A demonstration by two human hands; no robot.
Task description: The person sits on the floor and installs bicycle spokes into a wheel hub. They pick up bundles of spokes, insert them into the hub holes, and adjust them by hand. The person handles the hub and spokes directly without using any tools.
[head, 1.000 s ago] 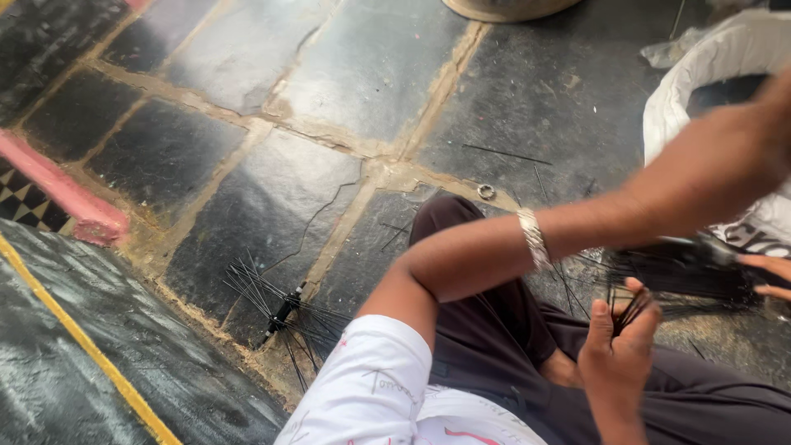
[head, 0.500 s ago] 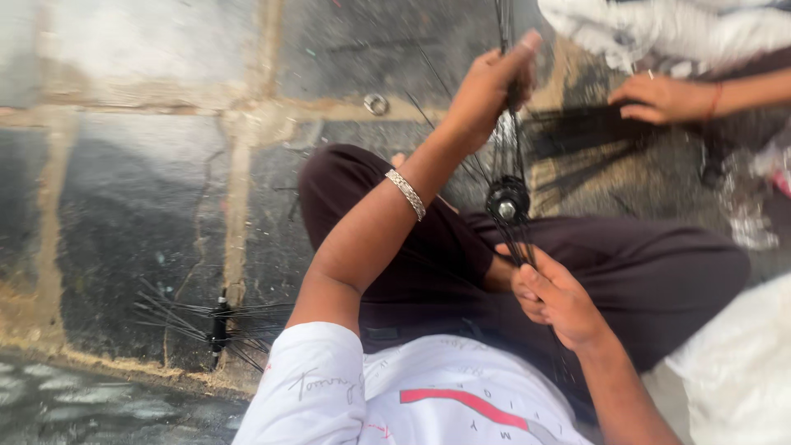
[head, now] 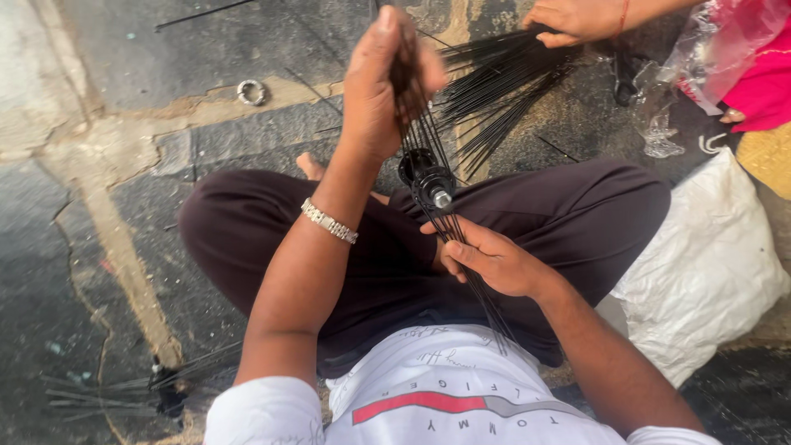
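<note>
Work over the lap, above the stone floor (head: 124, 107). Keep the spoke bundle (head: 424, 144) gathered tight so the black hub (head: 427, 181), at 12 o'clock from the knees, hangs steady. Left hand (head: 381, 82): raised, fist closed around upper spokes. Right hand (head: 486, 259): low, fingers curled holding lower spokes.

Spokes (head: 503, 78): black. Hub (head: 424, 177): black, silver axle. Bracelet (head: 329, 222): silver. Trousers (head: 568, 210): dark brown. Shirt (head: 428, 395): white, red stripe. Sack (head: 709, 264): white. Floor (head: 99, 165): dark grey slabs, tan joints.
</note>
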